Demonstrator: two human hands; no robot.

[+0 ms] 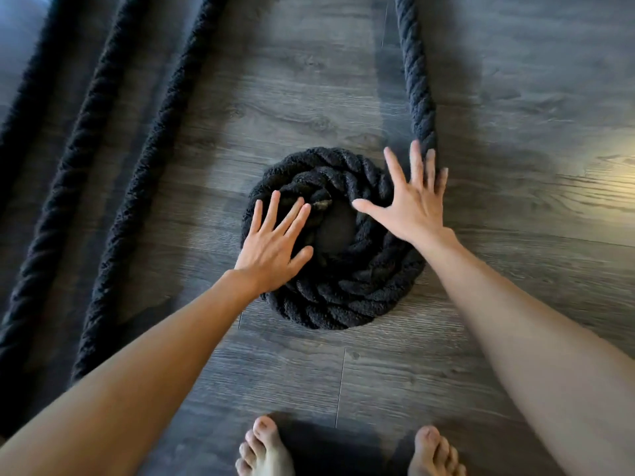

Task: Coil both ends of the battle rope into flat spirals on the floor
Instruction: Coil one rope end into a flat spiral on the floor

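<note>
Black battle rope [417, 94] wound into a flat spiral [343, 286] on a grey wood-plank floor [275, 80]. Left hand [275, 245] lies flat on the spiral's left side, fingers spread; right hand [412, 204] lies flat (fingers straight) where the incoming strand meets the spiral. Further rope lengths [130, 187] run along the left. Bare feet [264, 451] at the bottom edge.
</note>
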